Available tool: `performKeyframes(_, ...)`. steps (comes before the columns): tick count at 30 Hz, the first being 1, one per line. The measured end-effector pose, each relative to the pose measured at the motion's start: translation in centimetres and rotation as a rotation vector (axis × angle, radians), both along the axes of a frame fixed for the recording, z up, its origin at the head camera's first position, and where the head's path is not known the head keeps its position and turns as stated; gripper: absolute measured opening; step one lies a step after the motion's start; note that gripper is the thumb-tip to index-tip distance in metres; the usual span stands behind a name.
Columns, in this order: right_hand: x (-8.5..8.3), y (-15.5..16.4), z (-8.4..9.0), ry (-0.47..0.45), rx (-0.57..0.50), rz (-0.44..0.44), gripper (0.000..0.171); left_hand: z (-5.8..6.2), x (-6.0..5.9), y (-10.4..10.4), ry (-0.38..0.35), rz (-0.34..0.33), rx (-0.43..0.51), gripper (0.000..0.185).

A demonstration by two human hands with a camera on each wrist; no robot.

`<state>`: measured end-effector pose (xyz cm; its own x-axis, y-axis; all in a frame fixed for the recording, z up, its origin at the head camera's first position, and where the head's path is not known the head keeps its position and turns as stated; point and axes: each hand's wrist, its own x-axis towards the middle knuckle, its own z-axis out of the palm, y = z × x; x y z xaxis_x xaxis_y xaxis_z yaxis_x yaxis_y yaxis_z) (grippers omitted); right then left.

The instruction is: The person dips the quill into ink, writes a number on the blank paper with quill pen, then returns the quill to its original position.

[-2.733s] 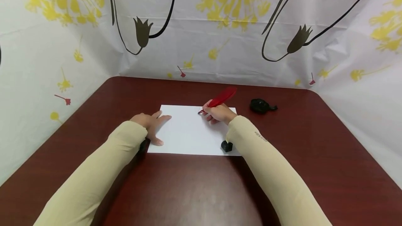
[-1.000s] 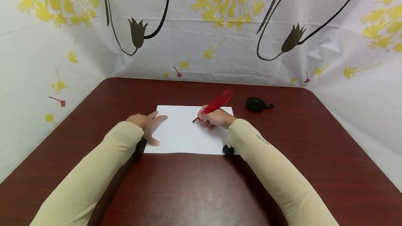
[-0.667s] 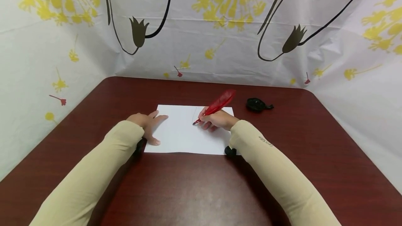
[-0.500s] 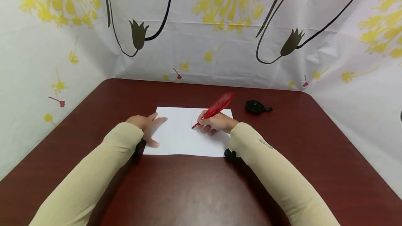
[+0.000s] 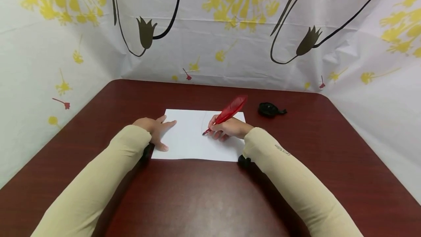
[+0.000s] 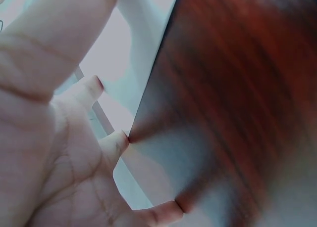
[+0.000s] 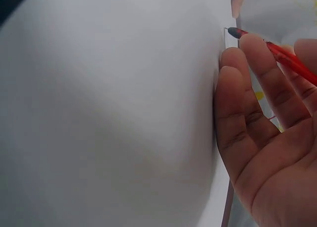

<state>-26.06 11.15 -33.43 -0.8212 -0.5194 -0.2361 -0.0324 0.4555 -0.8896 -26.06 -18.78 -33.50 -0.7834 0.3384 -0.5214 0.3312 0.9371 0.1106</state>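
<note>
Red feather pen point(image 5: 232, 108), pinched by right hand point(image 5: 231, 127), touching white paper point(image 5: 187, 142), left hand point(image 5: 155, 131) spread at its edge

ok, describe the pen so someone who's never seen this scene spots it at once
On the dark reddish-brown table, find the white sheet of paper. The right hand grips the pen over the sheet, dark tip angled down toward it. Its red feather sets it apart from the black object lying farther right.
</note>
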Motion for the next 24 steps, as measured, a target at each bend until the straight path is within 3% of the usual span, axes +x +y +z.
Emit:
performKeyframes(4, 0.0, 0.1, -0.2, -0.001, 0.009, -0.001, 0.011, 1.5, 1.5, 0.8, -0.007, 0.027, 0.007, 0.11)
performKeyframes(7, 0.0, 0.2, -0.3, 0.006, 0.01, 0.001, 0.012, 1.9, 2.1, 1.1, 0.007, 0.04, 0.013, 0.109)
performKeyframes(24, 0.2, 0.4, -0.2, 0.014, -0.003, 0.033, 0.012, 1.8, 2.1, 1.5, 0.003, 0.104, -0.002, 0.105)
